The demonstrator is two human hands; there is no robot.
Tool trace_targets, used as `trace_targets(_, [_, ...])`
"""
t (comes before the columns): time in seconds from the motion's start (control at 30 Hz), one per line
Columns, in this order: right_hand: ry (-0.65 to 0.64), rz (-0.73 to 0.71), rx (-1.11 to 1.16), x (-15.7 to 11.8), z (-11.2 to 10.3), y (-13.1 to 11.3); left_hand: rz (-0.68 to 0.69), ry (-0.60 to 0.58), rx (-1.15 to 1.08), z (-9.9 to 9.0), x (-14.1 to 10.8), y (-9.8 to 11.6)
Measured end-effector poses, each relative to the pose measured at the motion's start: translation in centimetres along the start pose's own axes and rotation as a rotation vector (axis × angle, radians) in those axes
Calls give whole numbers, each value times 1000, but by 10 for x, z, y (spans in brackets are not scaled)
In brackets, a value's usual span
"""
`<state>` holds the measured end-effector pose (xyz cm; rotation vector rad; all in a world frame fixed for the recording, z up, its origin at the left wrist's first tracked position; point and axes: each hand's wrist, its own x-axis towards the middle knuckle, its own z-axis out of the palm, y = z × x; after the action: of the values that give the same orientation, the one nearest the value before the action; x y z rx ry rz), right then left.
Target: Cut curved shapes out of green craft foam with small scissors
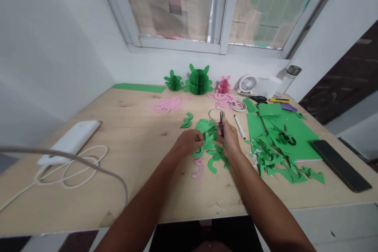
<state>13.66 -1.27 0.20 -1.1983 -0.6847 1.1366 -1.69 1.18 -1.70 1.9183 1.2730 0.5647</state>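
1. Toward the near edge of the worktop [141,126], a pink curved cutout [201,168] and a green curved cutout [210,164] lay near each other; a flat black slab [341,165] lay by the right near corner.
2. The left hand [190,141] was near the worktop's middle, its grip drawn nearly closed, thumb against curled fingers, at a green wavy piece [198,152]; whether it pinched that piece could not be told.
3. The right hand [228,136] had its grip closed around a slim dark tool [222,126], which pointed at the far edge.
4. Between the two hands lay loose green paper pieces [206,126].
5. Toward the right edge, green scraps [267,161] were heaped against green sheets [307,134], with black scissors [287,138] on top.
6. By the left edge lay a white oblong box [72,139].
7. Farther off, a white pen [240,127] lay just beyond the right hand.
8. Pink cutouts [169,104] lay closer to the far edge, along which stood a large green figure [199,82], a pink figure [224,85] and a white fan [248,83].
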Motion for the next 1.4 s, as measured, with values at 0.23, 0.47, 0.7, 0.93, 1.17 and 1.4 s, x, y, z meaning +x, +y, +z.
trace_targets(0.23, [-134,10,-30,-4,2,2,-47,-66,-516,-17,-2,6])
trace_targets(0.47, [-269,2,-68,-6,3,7,-81,-86,-642,-20,-6,12])
trace_targets(0.7, [-231,-21,-127,-8,6,10,-97,-58,-682,-17,-4,12])
trace_targets(0.93, [-206,-5,-134,-13,10,9,-99,-29,-722,-10,-5,16])
trace_targets(1.17, [-265,-26,-133,-14,10,10,-75,38,-781,-10,0,9])
trace_targets(1.4, [-263,-26,-206,-14,10,13,-59,60,-819,-13,-1,11])
